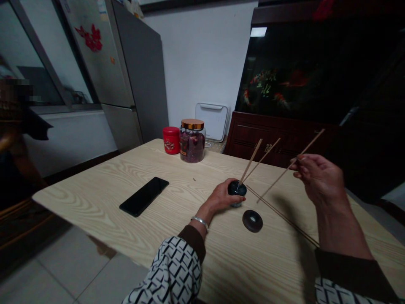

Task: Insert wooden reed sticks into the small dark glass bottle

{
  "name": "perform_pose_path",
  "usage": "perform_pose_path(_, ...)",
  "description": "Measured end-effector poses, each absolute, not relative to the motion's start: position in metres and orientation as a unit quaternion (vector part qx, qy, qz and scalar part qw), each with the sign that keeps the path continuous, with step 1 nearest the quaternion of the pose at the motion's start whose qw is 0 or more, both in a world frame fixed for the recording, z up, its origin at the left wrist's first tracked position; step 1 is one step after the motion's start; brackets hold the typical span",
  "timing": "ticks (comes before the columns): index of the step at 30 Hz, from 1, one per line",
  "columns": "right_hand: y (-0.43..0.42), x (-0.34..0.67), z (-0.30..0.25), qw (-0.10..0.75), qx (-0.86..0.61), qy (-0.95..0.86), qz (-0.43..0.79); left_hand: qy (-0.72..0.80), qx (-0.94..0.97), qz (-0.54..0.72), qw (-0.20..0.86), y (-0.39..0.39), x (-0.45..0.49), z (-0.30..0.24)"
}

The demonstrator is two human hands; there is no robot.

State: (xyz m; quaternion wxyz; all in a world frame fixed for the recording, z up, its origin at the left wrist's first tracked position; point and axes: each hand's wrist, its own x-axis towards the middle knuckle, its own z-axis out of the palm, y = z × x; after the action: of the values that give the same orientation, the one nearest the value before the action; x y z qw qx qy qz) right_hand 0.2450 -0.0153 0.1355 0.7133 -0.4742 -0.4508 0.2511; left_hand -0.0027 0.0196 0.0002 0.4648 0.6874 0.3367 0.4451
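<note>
— Pale wood first: the tabletop point(104, 185) fills most of the view, with a grey fridge point(126, 76) behind it at the left and a dark fish tank point(316, 76) at the right.
— What stands on it at the far edge?
— A glass jar point(192, 143) with a gold cap, and a red tin point(171, 140) just beside it on the left. Nearer, well left of the hands, a black phone point(144, 196) lies flat.
— And the hands?
— The left hand point(220, 197) rests on the tabletop, fingers curled round a small dark pot point(237, 188), gripping it from the left. The right hand point(319, 177) is raised well apart to the right, thumb and fingertips pinched on a thin stick point(281, 175) that slants down to the left. Its low tip ends near the pot; I cannot tell whether it touches the wood.
— Anything in the pot?
— Two standing sticks point(251, 160), leaning up to the right and splayed apart.
— Smaller bits?
— A dark round disc point(252, 221) with a pale centre lies flat just in front of the pot, not touching it. Loose sticks point(284, 217) lie on the tabletop, running from beside the pot toward the right forearm.
</note>
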Motion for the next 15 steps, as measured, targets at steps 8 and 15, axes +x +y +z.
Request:
perform_pose_path(8, -0.017, 0.202, 0.137, 0.803, -0.381, -0.438, 0.137, 0.332, 0.691, 0.444, 0.464, 0.019, -0.003, 0.002)
perform_pose_path(15, -0.015, 0.186, 0.128, 0.764, -0.402, -0.489, 0.127, 0.327, 0.690, 0.447, 0.466, 0.021, -0.002, -0.002)
